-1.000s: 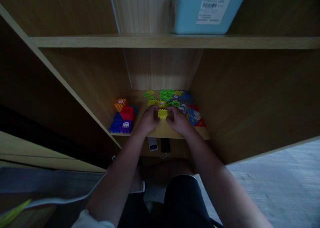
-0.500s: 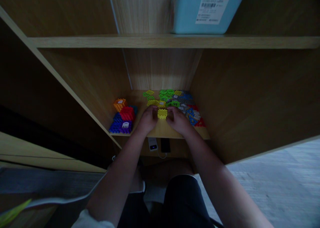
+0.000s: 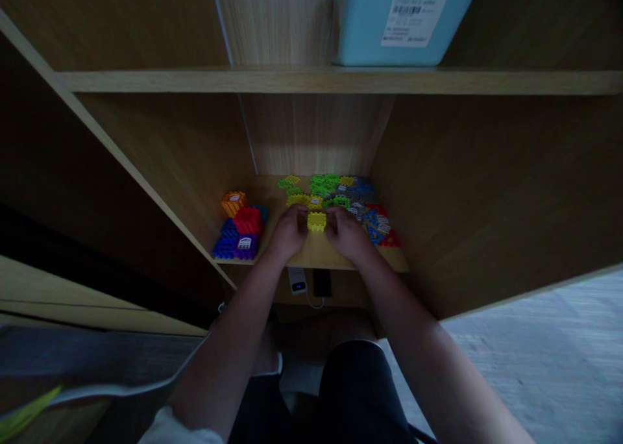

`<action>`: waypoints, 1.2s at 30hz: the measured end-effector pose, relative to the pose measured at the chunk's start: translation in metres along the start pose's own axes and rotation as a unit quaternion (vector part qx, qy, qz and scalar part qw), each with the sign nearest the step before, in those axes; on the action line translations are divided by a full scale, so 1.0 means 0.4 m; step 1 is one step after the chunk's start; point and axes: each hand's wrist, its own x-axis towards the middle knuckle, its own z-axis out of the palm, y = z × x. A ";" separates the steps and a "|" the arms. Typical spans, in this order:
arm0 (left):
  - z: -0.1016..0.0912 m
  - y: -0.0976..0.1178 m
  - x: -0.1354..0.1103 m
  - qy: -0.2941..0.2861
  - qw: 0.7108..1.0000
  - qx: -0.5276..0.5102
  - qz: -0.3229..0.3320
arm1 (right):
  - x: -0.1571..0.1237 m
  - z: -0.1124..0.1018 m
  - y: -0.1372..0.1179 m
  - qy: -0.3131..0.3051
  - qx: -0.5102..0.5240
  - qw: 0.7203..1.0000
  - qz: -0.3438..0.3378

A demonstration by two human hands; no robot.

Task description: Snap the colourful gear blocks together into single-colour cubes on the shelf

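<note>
On the shelf (image 3: 318,256), a yellow block (image 3: 317,222) is between the left hand (image 3: 290,230) and right hand (image 3: 346,233). Both curl inward; whether either grips it, I cannot tell.

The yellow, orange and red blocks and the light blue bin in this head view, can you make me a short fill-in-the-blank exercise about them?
1. The small block between the left hand and the right hand is coloured ____.
2. The orange block and the red block are on the person's ____ side.
3. The label on the light blue bin is coloured ____.

Missing words: yellow; left; white.
</note>
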 end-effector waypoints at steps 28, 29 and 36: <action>0.000 0.006 0.001 -0.003 1.000 0.007 -0.002 | 0.010 0.002 -0.018 -0.024 -0.058 0.998 0.011; -0.001 0.007 0.001 -0.003 1.000 0.009 -0.001 | 0.010 0.003 -0.017 -0.023 -0.058 0.998 0.010; -0.006 0.008 -0.002 -0.006 1.000 0.007 0.000 | 0.006 0.003 -0.012 -0.003 -0.033 0.999 0.009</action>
